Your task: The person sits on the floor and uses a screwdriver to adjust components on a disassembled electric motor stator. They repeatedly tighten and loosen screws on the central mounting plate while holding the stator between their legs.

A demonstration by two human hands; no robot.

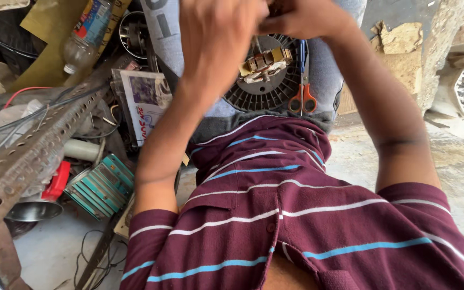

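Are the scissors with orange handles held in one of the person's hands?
No, the scissors lie on the round black grille on the lap, while the left hand and right hand are raised above them.

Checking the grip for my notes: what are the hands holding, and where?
Cannot be told: left hand and right hand meet at the frame's top, hiding anything held.

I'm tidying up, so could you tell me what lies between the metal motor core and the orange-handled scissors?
Only bare black fan grille shows between them, in the head view.

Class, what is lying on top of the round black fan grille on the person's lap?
On the grille lie orange-handled scissors and a brass-coloured wound motor part. The left hand covers the grille's upper edge.
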